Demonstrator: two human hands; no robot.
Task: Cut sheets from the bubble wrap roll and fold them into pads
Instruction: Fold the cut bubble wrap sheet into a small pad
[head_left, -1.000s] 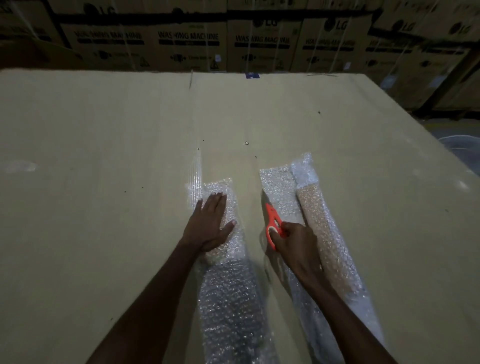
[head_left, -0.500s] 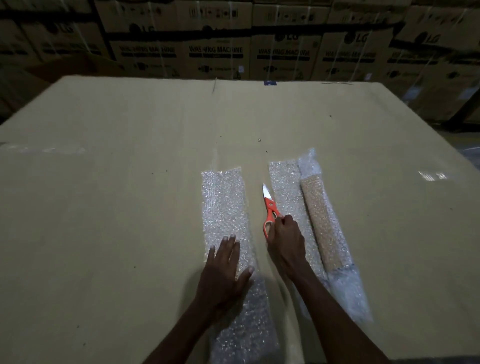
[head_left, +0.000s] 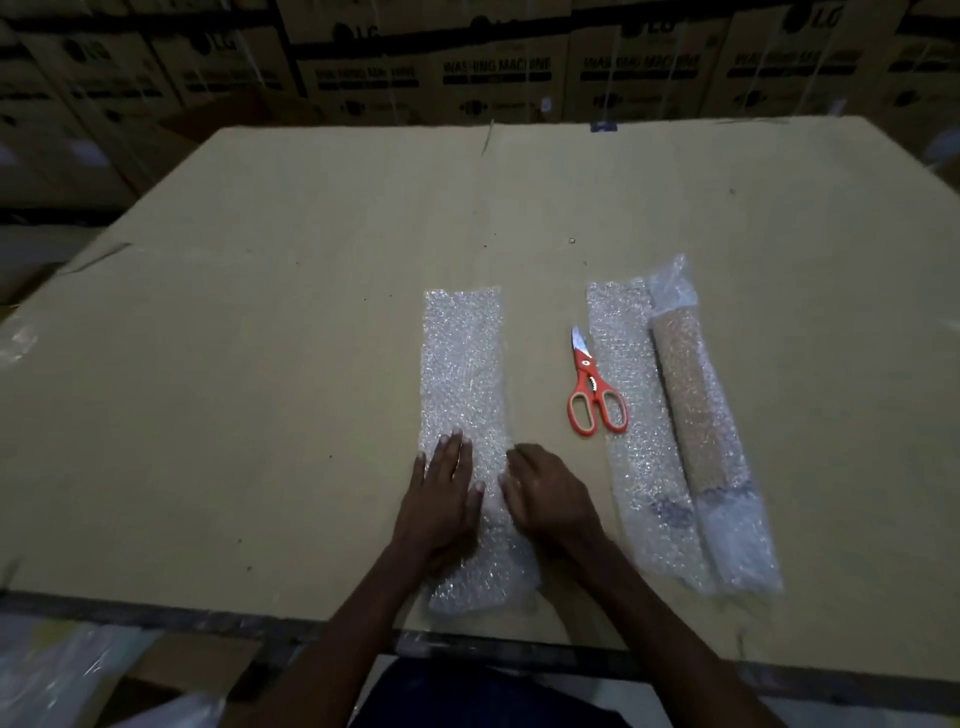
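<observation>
Hands, left and right, press the bubble-wrap strip's near end.

Glossy clear plastic bubble wrap lies on matt brown cardboard.

Bare forearms, dark garment below

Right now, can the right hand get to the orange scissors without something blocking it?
Probably yes. The scissors lie free on the cardboard, just ahead and right of the right hand, with nothing between them.
</observation>
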